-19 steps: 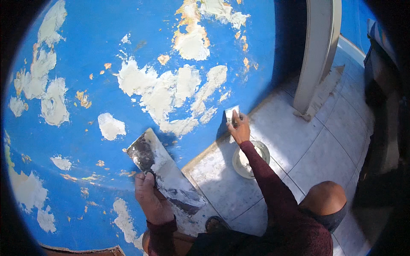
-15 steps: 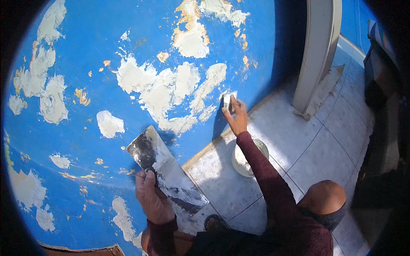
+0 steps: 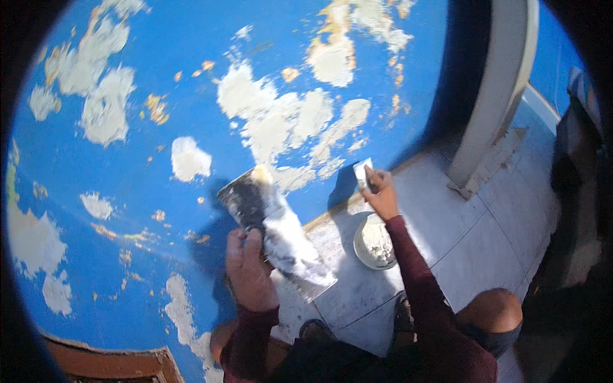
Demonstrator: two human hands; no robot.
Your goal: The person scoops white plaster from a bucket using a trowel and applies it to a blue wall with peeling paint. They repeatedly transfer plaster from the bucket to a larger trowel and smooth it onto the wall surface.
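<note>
My left hand (image 3: 252, 271) is closed around a wide, flat rectangular plate (image 3: 281, 220), probably a plastering trowel, smeared with white putty and dark stains. It is tilted in front of the blue wall (image 3: 166, 32). In my right hand (image 3: 383, 195) is a small putty knife (image 3: 362, 172), its pale blade standing just off the lower wall, where it casts a shadow; contact is hard to make out. White putty patches (image 3: 281, 124) with rough edges cover parts of the wall. Below my right wrist, a round white bucket (image 3: 359, 246) containing putty rests on the floor.
Pale floor tiles (image 3: 466, 246) meet the wall along a dusty edge. A whitish upright post (image 3: 498, 96) stands at the right, with dark objects (image 3: 575, 159) beyond it. My bent knee (image 3: 491, 313) is at lower right; brown framed wood (image 3: 108, 360) shows at lower left.
The view has shifted, so the wall patches sit further right. The putty knife has come away from the patch edge toward the floor. The plate is still held, now tilted differently.
</note>
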